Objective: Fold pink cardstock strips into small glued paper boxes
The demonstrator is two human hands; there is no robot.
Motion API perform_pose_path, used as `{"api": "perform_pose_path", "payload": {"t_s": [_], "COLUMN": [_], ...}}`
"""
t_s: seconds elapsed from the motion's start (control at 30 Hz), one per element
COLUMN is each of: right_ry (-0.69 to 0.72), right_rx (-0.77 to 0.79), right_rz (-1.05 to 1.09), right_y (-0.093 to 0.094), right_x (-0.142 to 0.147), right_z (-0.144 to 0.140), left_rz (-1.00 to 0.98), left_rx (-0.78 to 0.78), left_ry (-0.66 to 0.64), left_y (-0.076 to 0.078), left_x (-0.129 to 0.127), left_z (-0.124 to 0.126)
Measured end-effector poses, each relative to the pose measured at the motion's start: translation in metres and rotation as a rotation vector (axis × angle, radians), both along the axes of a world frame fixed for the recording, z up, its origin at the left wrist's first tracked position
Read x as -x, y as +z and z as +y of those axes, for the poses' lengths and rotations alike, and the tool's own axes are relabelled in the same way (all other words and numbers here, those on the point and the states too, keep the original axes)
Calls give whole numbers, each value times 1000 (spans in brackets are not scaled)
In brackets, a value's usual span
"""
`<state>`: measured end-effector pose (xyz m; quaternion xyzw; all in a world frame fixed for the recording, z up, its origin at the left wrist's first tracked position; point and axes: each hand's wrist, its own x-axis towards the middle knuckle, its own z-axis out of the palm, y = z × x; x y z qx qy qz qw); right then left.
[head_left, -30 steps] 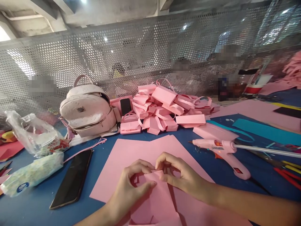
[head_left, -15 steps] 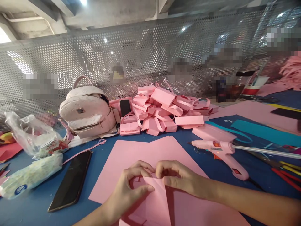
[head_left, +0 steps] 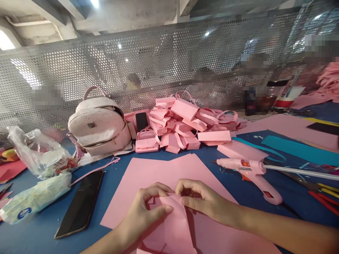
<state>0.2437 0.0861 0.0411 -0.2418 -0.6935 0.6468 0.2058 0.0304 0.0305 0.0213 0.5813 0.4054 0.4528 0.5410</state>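
Note:
Between my two hands is a folded pink paper piece (head_left: 176, 222), creased along its length, with a box-like fold at its near end. My left hand (head_left: 150, 204) pinches its far left edge, thumb on top and fingers behind. At the far right corner, my right hand (head_left: 197, 197) grips the same piece between thumb and curled fingers. Large flat pink sheets (head_left: 148, 169) lie beneath both hands on the blue table.
A pink glue gun (head_left: 251, 173) with a glue stick lies right, near pliers (head_left: 323, 197). Behind are a pile of folded pink paper boxes (head_left: 182, 120) and a backpack (head_left: 99, 123). A phone (head_left: 81, 204) and tissue pack (head_left: 38, 197) lie left.
My hands stay on the folded paper's far edge, with only small finger shifts. The paper's near end has tilted slightly, and the whole view has moved a little.

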Motion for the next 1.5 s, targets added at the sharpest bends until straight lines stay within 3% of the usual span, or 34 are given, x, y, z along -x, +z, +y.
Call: {"api": "perform_pose_path", "payload": {"t_s": [0.13,0.4,0.73,1.5], "right_ry": [-44,-304,-273,-220], "right_rx": [-86,-306,-390,-443], "right_rz": [-7,39,22,-55], "right_y": [0,-8,-6,-11], "right_x": [0,-2,-1,-1], "right_z": [-1,-1,2,1], "left_rz": [-25,2,-50,41], "left_rx": [58,85,136,-9], "left_ry": [-45,210,278,278], "left_y": [2,3,9,5], "left_x": [-2,-3,-4,-1], "left_z": [-1,3,1,3]}}
